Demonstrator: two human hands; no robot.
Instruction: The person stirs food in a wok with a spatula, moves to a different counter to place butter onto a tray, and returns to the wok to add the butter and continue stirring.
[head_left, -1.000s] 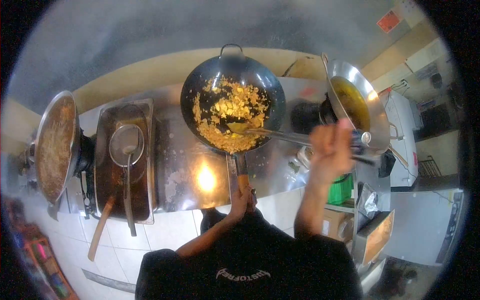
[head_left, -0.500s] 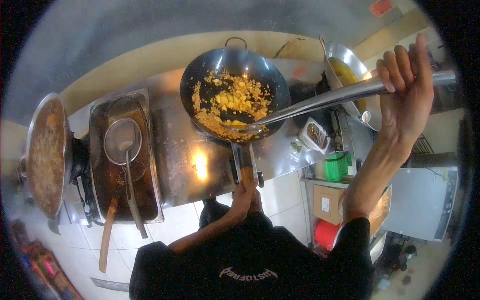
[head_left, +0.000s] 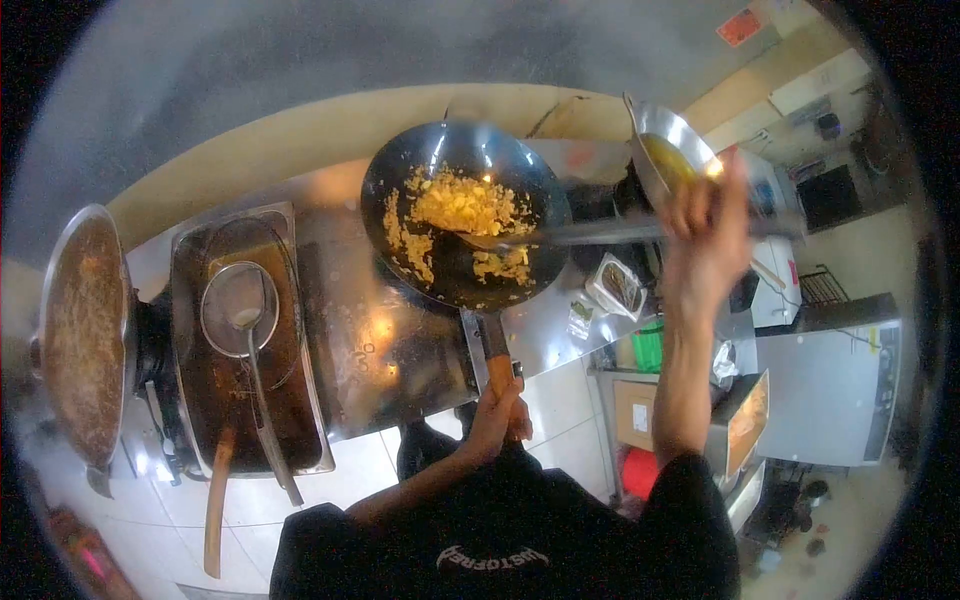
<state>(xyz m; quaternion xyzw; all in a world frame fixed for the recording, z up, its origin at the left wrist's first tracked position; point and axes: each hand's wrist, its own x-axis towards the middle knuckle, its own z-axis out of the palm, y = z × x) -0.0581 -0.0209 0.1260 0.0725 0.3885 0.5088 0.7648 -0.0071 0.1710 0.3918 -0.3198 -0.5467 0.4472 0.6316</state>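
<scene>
A dark wok [head_left: 400, 160] holds crumbly yellow-brown food [head_left: 465, 203], heaped in its upper middle, with smaller patches lower down. My left hand [head_left: 497, 415] is closed around the wooden wok handle [head_left: 501, 374] below the pan. On the right, my right hand [head_left: 708, 215] grips a long metal ladle [head_left: 600, 232], blurred by motion. The ladle's head lies inside the wok, against the lower edge of the heaped food.
To the left, a rectangular tray [head_left: 310, 400] bears a strainer [head_left: 228, 312] and ladle, beside a wide pan of brown liquid [head_left: 88, 330]. A metal pan [head_left: 690, 143] with yellow liquid and a small container [head_left: 616, 287] stand right of the wok.
The ladle and my right hand have moved left, and the hand is lower. The food is pushed up into a heap, baring the wok's lower middle. The view has shifted slightly.
</scene>
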